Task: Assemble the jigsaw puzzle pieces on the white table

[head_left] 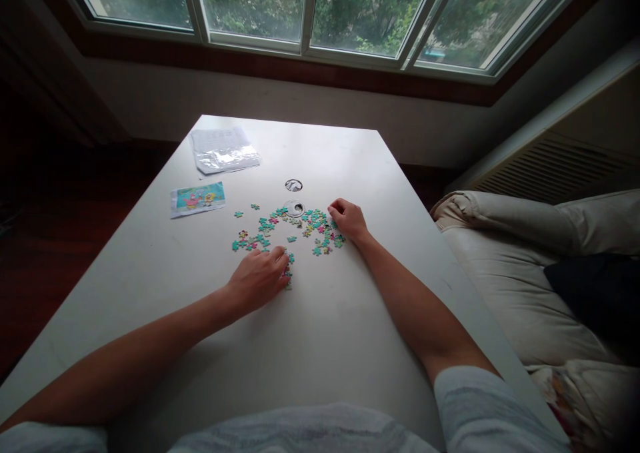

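Note:
Small jigsaw puzzle pieces [315,221], mostly teal with some pink and yellow, lie scattered in an arc at the middle of the white table. My left hand [257,278] is bent over a small cluster of pieces [289,274] at the near side of the arc, its fingertips closed on a puzzle piece there. The fingers partly cover that cluster. At the right end of the arc rests my right hand [349,220], its fingers curled in and thumb against them. Whatever it may hold is too small to make out.
A picture card [198,200] with cartoon figures lies left of the pieces. Behind it is a clear plastic packet with paper [225,150]. Two round fittings [294,185] sit in the table [320,346]. A beige sofa [505,280] stands along the right side, below windows.

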Available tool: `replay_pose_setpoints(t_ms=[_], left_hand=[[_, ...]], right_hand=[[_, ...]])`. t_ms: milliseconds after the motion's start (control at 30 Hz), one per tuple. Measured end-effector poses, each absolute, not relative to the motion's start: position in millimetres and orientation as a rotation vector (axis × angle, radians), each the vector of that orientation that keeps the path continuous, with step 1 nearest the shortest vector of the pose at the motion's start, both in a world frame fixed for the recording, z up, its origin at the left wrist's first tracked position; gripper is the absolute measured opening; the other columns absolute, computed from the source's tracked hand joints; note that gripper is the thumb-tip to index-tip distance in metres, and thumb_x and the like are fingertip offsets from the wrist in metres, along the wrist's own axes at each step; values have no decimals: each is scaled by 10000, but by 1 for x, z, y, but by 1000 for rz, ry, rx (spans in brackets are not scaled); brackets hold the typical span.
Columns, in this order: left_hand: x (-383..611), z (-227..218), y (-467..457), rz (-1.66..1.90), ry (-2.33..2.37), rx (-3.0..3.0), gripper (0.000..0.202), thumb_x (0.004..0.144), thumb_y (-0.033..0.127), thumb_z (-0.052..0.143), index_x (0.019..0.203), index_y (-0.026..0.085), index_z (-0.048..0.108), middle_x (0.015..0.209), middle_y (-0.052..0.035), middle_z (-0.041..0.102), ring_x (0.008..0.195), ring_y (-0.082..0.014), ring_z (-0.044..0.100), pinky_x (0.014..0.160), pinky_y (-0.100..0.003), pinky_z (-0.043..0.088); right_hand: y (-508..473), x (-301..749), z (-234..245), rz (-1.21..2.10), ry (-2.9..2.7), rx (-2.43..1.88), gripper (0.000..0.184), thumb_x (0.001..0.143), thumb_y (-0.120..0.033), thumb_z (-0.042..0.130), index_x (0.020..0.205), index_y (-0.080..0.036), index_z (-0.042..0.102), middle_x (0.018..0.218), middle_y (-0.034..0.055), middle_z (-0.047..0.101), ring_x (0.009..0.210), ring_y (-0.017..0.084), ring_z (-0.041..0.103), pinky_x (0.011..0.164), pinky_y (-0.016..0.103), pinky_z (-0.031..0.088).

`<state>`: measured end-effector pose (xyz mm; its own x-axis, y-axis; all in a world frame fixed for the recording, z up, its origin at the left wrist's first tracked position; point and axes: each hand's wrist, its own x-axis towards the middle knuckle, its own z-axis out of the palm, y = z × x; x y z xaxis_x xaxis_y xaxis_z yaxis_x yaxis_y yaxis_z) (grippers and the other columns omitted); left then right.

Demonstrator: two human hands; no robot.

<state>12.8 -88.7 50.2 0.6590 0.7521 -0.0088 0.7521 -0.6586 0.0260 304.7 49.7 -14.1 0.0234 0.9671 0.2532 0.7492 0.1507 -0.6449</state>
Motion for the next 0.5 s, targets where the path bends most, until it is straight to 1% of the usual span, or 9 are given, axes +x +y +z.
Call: replay_pose_setpoints(t_ms=[300, 500], left_hand=[[14, 50, -90, -12, 1286, 2880, 231, 962, 344, 529, 1098, 169, 595, 1158, -108, 628, 819, -220, 660, 750, -374, 491], [16, 49, -92, -18, 1286, 2874, 231, 950, 358, 565, 1086, 173, 596, 1150, -118, 633, 863, -225, 656, 782, -372, 489]], right_hand=[[45, 299, -12, 367, -1843, -1610, 196, 854, -331, 538, 835, -199, 682, 757, 14, 663, 698, 167, 557, 691, 287, 404], [45, 297, -13, 337, -1866, -1594, 184, 852, -310, 538, 833, -202, 685, 778, 20, 668, 722, 173, 560, 709, 291, 411]])
